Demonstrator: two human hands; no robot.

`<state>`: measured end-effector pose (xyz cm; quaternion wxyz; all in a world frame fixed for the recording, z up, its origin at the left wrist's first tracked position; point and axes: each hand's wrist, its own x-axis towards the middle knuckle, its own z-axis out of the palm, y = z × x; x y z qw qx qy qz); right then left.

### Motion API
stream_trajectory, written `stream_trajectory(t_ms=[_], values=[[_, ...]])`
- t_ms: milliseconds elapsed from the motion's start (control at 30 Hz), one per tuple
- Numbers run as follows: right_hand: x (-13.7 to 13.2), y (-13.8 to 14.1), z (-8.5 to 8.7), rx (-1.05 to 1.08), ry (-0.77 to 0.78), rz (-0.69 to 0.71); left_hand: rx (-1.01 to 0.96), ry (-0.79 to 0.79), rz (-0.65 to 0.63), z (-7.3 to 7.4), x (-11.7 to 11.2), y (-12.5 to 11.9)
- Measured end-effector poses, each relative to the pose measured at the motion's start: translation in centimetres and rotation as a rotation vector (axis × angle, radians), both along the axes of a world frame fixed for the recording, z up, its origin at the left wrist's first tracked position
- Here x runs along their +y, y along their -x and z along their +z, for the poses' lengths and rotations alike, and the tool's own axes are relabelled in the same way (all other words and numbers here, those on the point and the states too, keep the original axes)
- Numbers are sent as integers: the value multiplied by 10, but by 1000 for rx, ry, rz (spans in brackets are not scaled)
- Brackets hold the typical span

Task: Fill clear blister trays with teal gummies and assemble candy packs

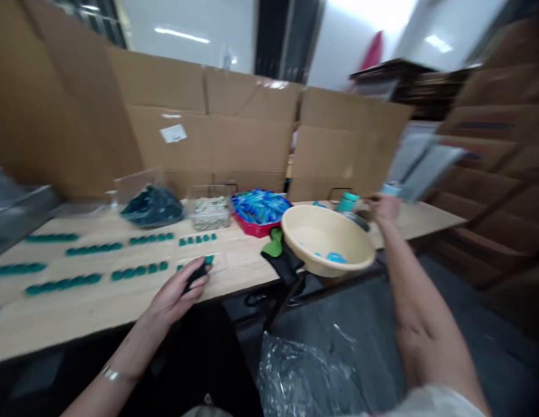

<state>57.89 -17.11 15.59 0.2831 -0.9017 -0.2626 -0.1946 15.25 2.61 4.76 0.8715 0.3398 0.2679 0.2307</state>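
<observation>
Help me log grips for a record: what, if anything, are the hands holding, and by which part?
The left hand holds a black object by its sides, between thumb and fingers. Whether the right hand holds anything is too blurred to tell.

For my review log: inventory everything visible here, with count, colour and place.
Table: one, pale, across the middle
Teal pieces: many, teal, rows on table's left
Grey bin: one, grey, far left
Clear bag: one, dark teal contents, back left
Clear box: one, pale contents, right of bag
Red tray: one, red, centre, heaped with blue pieces
Cream basin: one, cream, front edge, blue items inside
Green-and-black item: one, left of basin
Teal container: one, teal, behind basin
Cardboard panels: several, brown, behind table
White label: one, white, on a panel
Boxes: several, brown, stacked right
Plastic sheet: one, clear, bottom centre
Dark object: one, black, in left hand
Left hand: one, bare, front left
Right hand: one, bare, beyond basin; grip unclear
</observation>
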Motion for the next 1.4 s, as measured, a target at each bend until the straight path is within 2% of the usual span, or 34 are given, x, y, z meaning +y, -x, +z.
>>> stream_trajectory(t_ms=[33,67,100,133,267,300,367,433,533,667,767,933,1233,1333,1400], values=[[9,9,-2,-36,-78,20,-46,-2,-8,-1,2,-1],[19,24,-5,-74,-271,92,-84,-17,6,-2,3,-1],[30,46,-11,-79,-424,201,-111,-40,15,-4,4,-1],[42,74,-19,-66,-473,364,-122,-58,28,-5,4,-1],[84,215,-69,144,-327,1000,-122,-88,61,-12,-4,1],[94,244,-83,191,-325,1106,-125,-92,59,-14,-7,2],[111,286,-107,251,-324,1220,-135,-101,51,-16,-10,6],[123,306,-124,274,-326,1251,-140,-111,54,-19,-10,13],[136,310,-137,324,-317,1214,-113,-119,64,-23,-5,27],[157,296,-147,392,-310,1178,-33,-98,138,-34,1,49],[177,287,-154,294,-239,1246,13,-85,187,-43,4,60],[203,280,-165,76,-55,1356,-8,-11,182,-48,7,69],[212,284,-172,-97,186,1326,-181,280,114,-50,22,72],[211,287,-170,-115,227,1311,-230,281,104,-48,24,70],[207,290,-167,-91,190,1307,-241,246,112,-47,26,69]])
